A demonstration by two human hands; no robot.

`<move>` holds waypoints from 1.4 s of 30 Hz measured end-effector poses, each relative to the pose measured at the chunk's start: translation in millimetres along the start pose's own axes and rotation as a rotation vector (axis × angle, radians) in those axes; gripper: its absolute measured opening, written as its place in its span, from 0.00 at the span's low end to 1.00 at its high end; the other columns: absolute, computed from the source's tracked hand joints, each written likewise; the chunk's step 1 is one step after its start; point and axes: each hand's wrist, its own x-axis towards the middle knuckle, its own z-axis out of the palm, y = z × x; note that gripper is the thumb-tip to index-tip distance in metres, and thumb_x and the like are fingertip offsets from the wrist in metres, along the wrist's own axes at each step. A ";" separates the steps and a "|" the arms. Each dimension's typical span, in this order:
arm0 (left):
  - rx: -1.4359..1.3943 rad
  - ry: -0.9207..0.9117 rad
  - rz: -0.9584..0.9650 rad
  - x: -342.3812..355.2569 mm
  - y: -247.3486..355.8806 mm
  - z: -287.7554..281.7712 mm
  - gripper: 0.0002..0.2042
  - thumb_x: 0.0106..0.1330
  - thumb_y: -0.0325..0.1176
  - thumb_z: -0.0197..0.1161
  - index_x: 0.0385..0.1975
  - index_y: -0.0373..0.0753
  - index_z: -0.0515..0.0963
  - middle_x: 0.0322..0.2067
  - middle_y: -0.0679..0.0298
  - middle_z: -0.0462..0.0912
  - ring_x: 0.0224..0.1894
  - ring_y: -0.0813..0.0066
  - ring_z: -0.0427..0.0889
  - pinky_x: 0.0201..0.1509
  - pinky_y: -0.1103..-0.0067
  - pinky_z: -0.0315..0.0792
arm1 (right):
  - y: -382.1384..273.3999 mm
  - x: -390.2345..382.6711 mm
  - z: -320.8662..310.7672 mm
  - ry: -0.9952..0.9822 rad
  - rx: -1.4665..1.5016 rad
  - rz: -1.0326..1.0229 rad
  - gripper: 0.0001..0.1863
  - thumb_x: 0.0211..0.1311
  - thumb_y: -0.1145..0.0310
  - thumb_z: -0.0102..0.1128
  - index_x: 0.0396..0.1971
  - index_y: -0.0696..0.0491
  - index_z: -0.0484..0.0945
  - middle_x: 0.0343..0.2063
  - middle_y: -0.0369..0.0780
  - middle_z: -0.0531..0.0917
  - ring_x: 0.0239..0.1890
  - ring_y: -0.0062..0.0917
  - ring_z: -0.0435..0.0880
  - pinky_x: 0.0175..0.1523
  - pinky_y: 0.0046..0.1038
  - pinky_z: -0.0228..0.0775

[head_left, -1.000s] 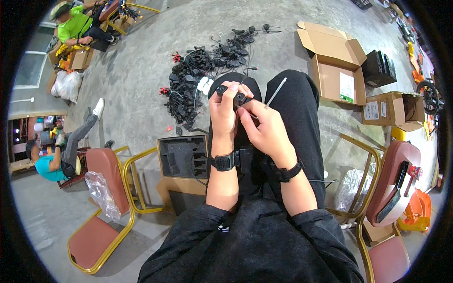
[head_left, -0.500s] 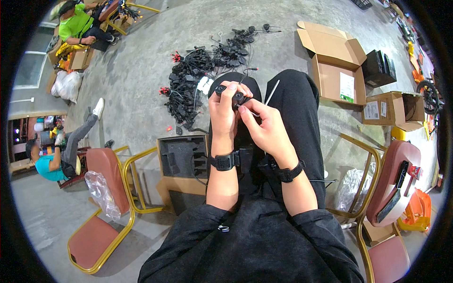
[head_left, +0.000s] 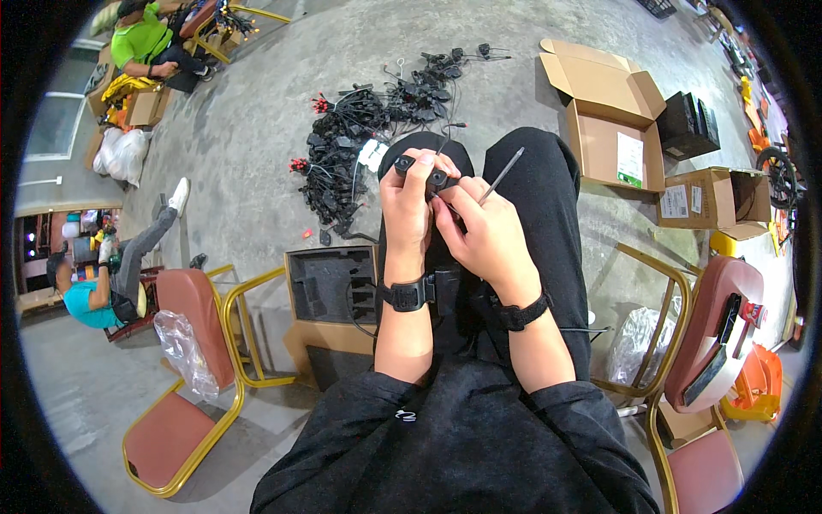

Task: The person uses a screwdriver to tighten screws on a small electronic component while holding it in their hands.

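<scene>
Over my lap, my left hand [head_left: 406, 201] is closed around a small black device [head_left: 437, 177] with two round, lens-like ends. A thin black cable rises from near it and ends in a red-tipped plug. My right hand [head_left: 484, 224] presses against the device's near right side, thumb and fingertips pinched together. Between those fingers runs a thin grey metal rod [head_left: 505, 173], its free end pointing up and right over my right knee. Its other end is hidden by my fingers, so the tool's kind is unclear. Both wrists wear black straps.
Black cabled parts [head_left: 342, 146] with red-tipped plugs lie heaped on the concrete floor ahead. A foam-lined box [head_left: 330, 287] sits left of my legs. Opened cardboard boxes [head_left: 599, 141] stand at right. Padded chairs [head_left: 193, 321] flank me; two people sit at the left.
My right hand has turned slightly at the device, and the rod's free end has swung to the right. My left hand keeps its hold on the device, tilted a little differently.
</scene>
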 end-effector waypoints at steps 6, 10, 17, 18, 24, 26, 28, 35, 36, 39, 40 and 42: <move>0.017 -0.017 0.029 0.7 -2.4 -2.6 0.08 0.63 0.29 0.54 0.22 0.34 0.72 0.24 0.61 0.75 0.30 0.72 0.75 0.39 0.77 0.70 | -5.4 -1.0 -4.4 -0.095 0.269 0.257 0.06 0.55 0.70 0.57 0.26 0.57 0.76 0.22 0.41 0.77 0.24 0.29 0.77 0.32 0.26 0.69; -0.041 0.002 0.018 0.7 -2.3 -1.0 0.08 0.62 0.29 0.52 0.22 0.34 0.71 0.23 0.61 0.75 0.30 0.71 0.75 0.38 0.77 0.70 | -2.2 -3.1 -6.6 -0.243 0.755 0.644 0.12 0.63 0.66 0.52 0.27 0.60 0.76 0.20 0.38 0.78 0.23 0.14 0.72 0.30 0.19 0.65; -0.034 0.002 0.020 0.9 -2.3 -0.7 0.08 0.61 0.29 0.51 0.22 0.34 0.71 0.23 0.60 0.75 0.29 0.70 0.75 0.38 0.76 0.70 | -3.0 -4.1 -1.3 -0.139 0.653 0.509 0.10 0.62 0.68 0.53 0.27 0.59 0.75 0.18 0.39 0.77 0.21 0.18 0.73 0.28 0.22 0.66; -0.016 0.003 0.017 0.7 -1.9 -0.4 0.09 0.61 0.30 0.51 0.22 0.33 0.71 0.22 0.60 0.75 0.29 0.70 0.75 0.38 0.77 0.70 | -3.0 -4.0 -1.0 -0.145 0.588 0.462 0.09 0.60 0.68 0.54 0.26 0.59 0.75 0.18 0.42 0.78 0.20 0.22 0.76 0.28 0.24 0.67; -0.007 -0.056 0.080 0.1 -4.1 -3.5 0.10 0.62 0.31 0.50 0.23 0.33 0.71 0.24 0.59 0.75 0.30 0.71 0.75 0.40 0.77 0.69 | -2.9 -2.1 3.2 0.022 0.192 0.123 0.06 0.56 0.70 0.55 0.26 0.58 0.74 0.21 0.45 0.79 0.23 0.39 0.78 0.30 0.31 0.69; -0.059 -0.101 0.112 -0.9 -3.9 -3.1 0.09 0.61 0.32 0.52 0.23 0.33 0.70 0.25 0.59 0.74 0.32 0.71 0.75 0.42 0.78 0.67 | -2.6 -1.7 4.0 0.024 0.179 0.099 0.07 0.57 0.70 0.55 0.26 0.58 0.75 0.22 0.45 0.79 0.24 0.38 0.79 0.30 0.30 0.69; 0.021 -0.093 0.115 -1.0 -3.4 -1.7 0.09 0.60 0.32 0.52 0.23 0.33 0.70 0.25 0.59 0.74 0.32 0.71 0.74 0.41 0.77 0.68 | -3.3 -2.4 2.1 0.027 0.163 0.076 0.07 0.57 0.70 0.55 0.26 0.58 0.75 0.22 0.45 0.79 0.25 0.37 0.79 0.30 0.29 0.69; -0.039 -0.086 0.065 0.0 -0.2 0.7 0.07 0.56 0.30 0.54 0.21 0.34 0.69 0.23 0.60 0.71 0.32 0.69 0.74 0.44 0.73 0.69 | -4.1 -2.4 -2.6 -0.234 0.944 0.686 0.13 0.66 0.65 0.49 0.28 0.59 0.75 0.20 0.30 0.74 0.23 0.10 0.67 0.27 0.16 0.62; -0.089 -0.090 0.059 0.3 -0.3 0.5 0.07 0.56 0.31 0.53 0.21 0.34 0.69 0.23 0.60 0.71 0.32 0.67 0.74 0.46 0.70 0.69 | -4.0 -1.7 -3.5 -0.243 1.004 0.708 0.12 0.66 0.66 0.49 0.26 0.57 0.74 0.19 0.29 0.73 0.21 0.09 0.65 0.26 0.15 0.58; -0.169 -0.086 0.038 -0.8 1.6 2.2 0.08 0.56 0.34 0.52 0.22 0.34 0.69 0.25 0.58 0.72 0.39 0.61 0.74 0.52 0.66 0.68 | -4.3 -1.8 -3.3 -0.257 1.047 0.743 0.12 0.67 0.67 0.49 0.24 0.56 0.73 0.19 0.28 0.72 0.20 0.08 0.64 0.25 0.13 0.56; -0.199 -0.079 0.023 -1.6 2.7 3.5 0.09 0.57 0.35 0.50 0.25 0.34 0.69 0.27 0.55 0.74 0.45 0.57 0.74 0.55 0.65 0.66 | -4.5 -2.0 -3.0 -0.262 1.029 0.755 0.12 0.67 0.67 0.49 0.24 0.56 0.73 0.19 0.28 0.72 0.21 0.09 0.65 0.26 0.14 0.57; -0.238 -0.144 -0.008 -0.2 2.9 0.1 0.15 0.58 0.39 0.47 0.37 0.33 0.69 0.41 0.46 0.77 0.58 0.51 0.68 0.63 0.63 0.60 | 0.5 -7.1 6.4 -0.215 0.953 0.698 0.11 0.66 0.67 0.50 0.27 0.58 0.74 0.19 0.30 0.74 0.21 0.10 0.67 0.26 0.16 0.60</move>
